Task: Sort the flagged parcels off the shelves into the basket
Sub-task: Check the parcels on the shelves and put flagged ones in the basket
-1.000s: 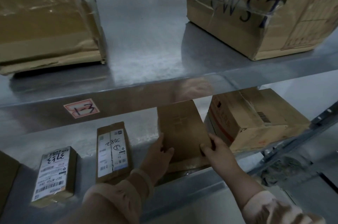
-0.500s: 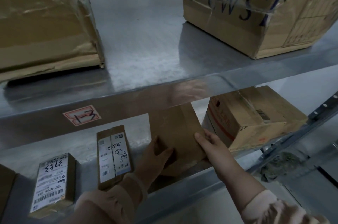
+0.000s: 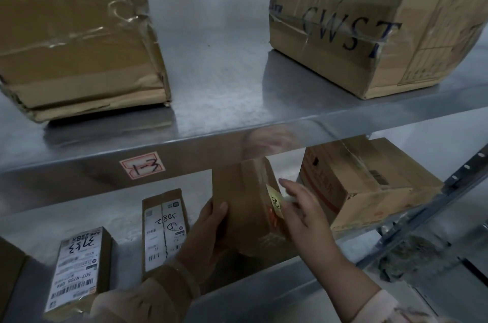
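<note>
Left hand (image 3: 208, 233) fingers curled round brown parcel (image 3: 244, 206), thumb on front. Right hand (image 3: 303, 214) fingers nearly straight, pressing parcel's other side, beside yellow sticker (image 3: 274, 200). Parcel tipped up between hands, over lower shelf (image 3: 118, 217). Labelled box (image 3: 165, 227) just left, bigger box (image 3: 369, 185) just right.

upper shelf (image 3: 216, 80) bears a crumpled carton (image 3: 79, 40) and a cwst carton (image 3: 369, 27); lower shelf (image 3: 124, 219), two labelled parcels (image 3: 79, 270) (image 3: 165, 227) and a box (image 3: 369, 185).
</note>
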`<state>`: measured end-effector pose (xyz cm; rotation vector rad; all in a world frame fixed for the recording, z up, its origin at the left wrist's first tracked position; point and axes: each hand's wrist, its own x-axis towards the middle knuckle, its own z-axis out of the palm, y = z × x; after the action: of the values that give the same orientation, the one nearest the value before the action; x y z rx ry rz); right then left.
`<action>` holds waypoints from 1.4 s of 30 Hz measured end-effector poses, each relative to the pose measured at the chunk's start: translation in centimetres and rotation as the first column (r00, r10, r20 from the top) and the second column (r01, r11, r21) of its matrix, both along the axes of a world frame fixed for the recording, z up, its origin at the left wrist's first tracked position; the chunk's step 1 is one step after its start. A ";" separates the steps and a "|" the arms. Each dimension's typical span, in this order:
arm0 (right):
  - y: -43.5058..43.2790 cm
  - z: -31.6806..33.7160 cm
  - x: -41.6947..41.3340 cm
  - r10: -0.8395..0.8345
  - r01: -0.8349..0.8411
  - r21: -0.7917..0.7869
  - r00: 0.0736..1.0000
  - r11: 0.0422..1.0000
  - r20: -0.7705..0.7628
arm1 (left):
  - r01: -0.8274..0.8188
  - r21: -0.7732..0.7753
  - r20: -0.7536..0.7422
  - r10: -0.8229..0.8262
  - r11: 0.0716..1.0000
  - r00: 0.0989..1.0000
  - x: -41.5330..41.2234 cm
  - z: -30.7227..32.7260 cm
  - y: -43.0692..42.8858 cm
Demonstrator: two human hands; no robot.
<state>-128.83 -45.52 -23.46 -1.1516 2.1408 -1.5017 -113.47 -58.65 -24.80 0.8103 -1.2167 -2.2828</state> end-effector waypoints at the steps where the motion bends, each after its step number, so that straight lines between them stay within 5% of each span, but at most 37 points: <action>1: -0.1 0.3 -0.6 -0.033 0.033 0.009 0.999 0.999 -0.018 | 0.007 0.020 -0.044 -0.006 1.000 0.999 0.3 0.2 0.1; 6: 0.2 1.3 -2.1 0.138 -0.234 0.179 0.892 0.956 0.429 | -0.057 0.079 -0.115 0.066 0.995 0.991 0.9 1.2 1.8; 9: 0.8 0.8 -2.3 0.154 -0.212 0.149 0.932 0.966 0.330 | -0.173 -0.009 -0.022 0.173 0.985 0.985 1.7 2.3 3.2; 13: 1.7 0.6 -2.0 0.182 -0.196 0.137 0.978 0.971 0.106 | -0.271 -0.323 0.148 0.331 0.907 0.932 3.0 3.5 6.2; 17: 2.7 0.7 0.1 0.299 -0.297 0.118 0.954 0.948 -0.004 | -0.362 -0.382 0.177 0.452 0.850 0.874 5.5 4.4 10.9; 22: 4.7 -0.3 4.4 0.481 -0.481 -0.018 0.877 0.877 0.010 | -0.429 -0.505 0.199 0.584 0.749 0.787 9.7 3.4 16.3; 31: 5.1 -0.1 16.9 0.760 -0.762 -0.015 0.644 0.647 0.085 | -0.523 -0.638 0.212 0.781 0.566 0.588 22.5 3.8 22.5; 42: 3.5 0.0 42.3 0.904 -0.904 0.031 0.427 0.426 0.008 | -0.643 -0.660 0.244 0.921 0.387 0.304 45.6 3.0 26.7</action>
<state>-86.52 -42.00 -23.44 -1.8570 1.0654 -0.8857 -67.83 -31.96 -21.79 1.5641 -1.0686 -0.8191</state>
